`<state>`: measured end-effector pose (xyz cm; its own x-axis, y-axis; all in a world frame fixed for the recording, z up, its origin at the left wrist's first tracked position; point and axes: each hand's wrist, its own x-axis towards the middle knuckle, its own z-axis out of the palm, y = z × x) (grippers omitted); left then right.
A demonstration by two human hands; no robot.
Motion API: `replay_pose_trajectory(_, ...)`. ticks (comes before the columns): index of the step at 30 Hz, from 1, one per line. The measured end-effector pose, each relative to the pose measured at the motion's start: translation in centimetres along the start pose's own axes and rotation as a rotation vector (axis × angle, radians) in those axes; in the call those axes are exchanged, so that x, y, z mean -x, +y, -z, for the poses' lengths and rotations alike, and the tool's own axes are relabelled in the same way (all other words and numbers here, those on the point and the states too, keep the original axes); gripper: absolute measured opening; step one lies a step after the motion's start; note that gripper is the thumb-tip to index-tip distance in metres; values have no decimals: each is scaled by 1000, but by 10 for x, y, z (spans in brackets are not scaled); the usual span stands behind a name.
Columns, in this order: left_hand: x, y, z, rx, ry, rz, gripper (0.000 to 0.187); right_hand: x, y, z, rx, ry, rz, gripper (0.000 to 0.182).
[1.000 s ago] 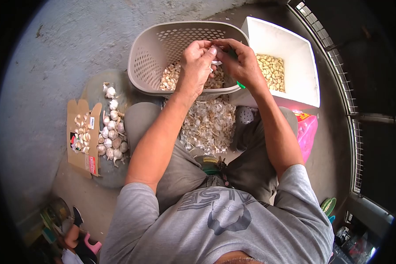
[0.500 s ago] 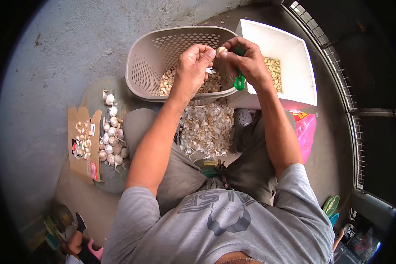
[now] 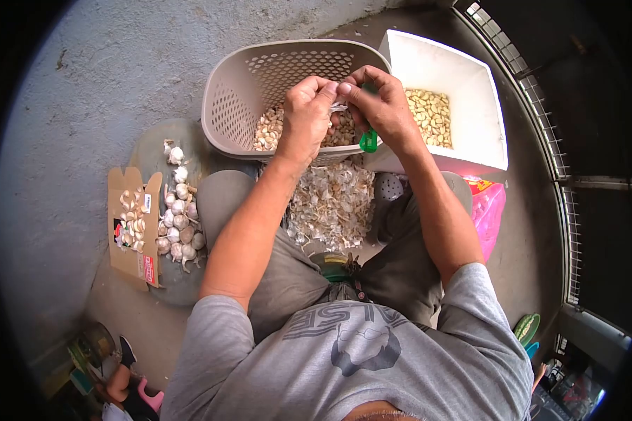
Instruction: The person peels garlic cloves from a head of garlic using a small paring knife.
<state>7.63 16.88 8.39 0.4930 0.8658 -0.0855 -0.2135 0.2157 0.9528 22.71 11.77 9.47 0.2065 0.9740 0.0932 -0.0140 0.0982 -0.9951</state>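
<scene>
Above the front of the basket, my left hand point(image 3: 305, 121) and my right hand point(image 3: 385, 111) meet at the fingertips. My left fingers are closed in a pinch, with white garlic skin point(image 3: 339, 107) showing beside them. My right hand is closed round what looks like a green-handled knife point(image 3: 369, 142); its blade is hidden. The garlic clove seen earlier is now covered by my fingers. Beneath my hands, unpeeled garlic cloves point(image 3: 268, 131) lie in the grey-beige perforated basket point(image 3: 225, 112). Pale peeled cloves point(image 3: 430, 116) lie in the white foam box point(image 3: 463, 77) to the right.
A heap of garlic skins point(image 3: 330, 207) lies between my legs. Whole garlic bulbs point(image 3: 181, 223) stand at the left, beside cloves on a cardboard piece point(image 3: 151, 270). A pink plastic bag point(image 3: 489, 214) is by my right knee. Another person's leg point(image 3: 119, 382) shows lower left.
Both hands have closed together, and the clove between them has gone out of sight. My right hand and the green handle have shifted left and slightly down, uncovering more peeled cloves.
</scene>
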Motion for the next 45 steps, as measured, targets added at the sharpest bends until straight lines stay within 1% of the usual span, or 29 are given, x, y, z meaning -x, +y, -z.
replay_pose_trajectory(2,-2,-4,2,198,1,59,19,0,2,-5,-1,32,13,17)
replay_pose_trajectory(5,-2,-4,0,253,55,95,18,0,5,-10,9,61,4,14)
replay_pose_trajectory(8,-1,-8,-1,336,83,137,15,-2,12,-13,96,65,52,15)
replay_pose_trajectory(11,-3,-21,0,415,113,180,15,5,-2,-24,414,49,224,15)
replay_pose_trajectory(14,-2,-24,1,440,118,208,18,4,1,-21,707,3,453,14)
replay_pose_trajectory(17,-7,-32,14,499,105,226,15,10,-6,-24,799,-96,547,17)
replay_pose_trajectory(18,-7,-29,16,529,113,232,14,12,-6,-25,764,-179,598,21)
replay_pose_trajectory(19,-11,-26,17,597,70,234,16,15,-6,-28,765,-169,651,19)
replay_pose_trajectory(20,-11,-26,16,512,84,221,17,18,-7,-30,765,-158,704,16)
replay_pose_trajectory(22,-3,-1,4,342,113,194,21,17,-4,-24,343,-37,359,11)
replay_pose_trajectory(23,-5,-4,12,328,38,168,23,12,-5,-14,258,4,253,8)
replay_pose_trajectory(24,-6,-2,12,334,34,163,23,4,-6,-2,175,42,148,6)
replay_pose_trajectory(26,-7,2,11,344,25,154,25,-3,-9,15,-95,46,86,5)
replay_pose_trajectory(27,-7,2,11,357,20,169,27,-4,-11,16,-102,75,68,14)
replay_pose_trajectory(30,-11,-3,13,318,-3,177,27,-3,-18,17,262,40,86,24)
replay_pose_trajectory(31,-11,-5,13,298,-2,174,27,-3,-21,20,226,-23,-49,31)
replay_pose_trajectory(34,-9,-7,10,271,21,183,27,-1,-7,3,274,-107,119,25)
replay_pose_trajectory(35,-8,-6,8,283,36,200,27,-1,3,0,292,-65,141,20)
replay_pose_trajectory(36,-6,-4,6,296,50,217,28,-1,4,-1,302,-47,143,19)
replay_pose_trajectory(39,-3,-1,3,308,-8,165,25,-5,3,3,338,23,178,15)
replay_pose_trajectory(42,-2,-2,6,200,-33,117,20,-6,-6,13,123,67,53,14)
replay_pose_trajectory(43,-2,-2,6,195,-47,112,19,-8,-4,14,95,98,71,13)
replay_pose_trajectory(45,-1,-1,7,182,-70,101,16,-8,-4,17,27,72,86,13)
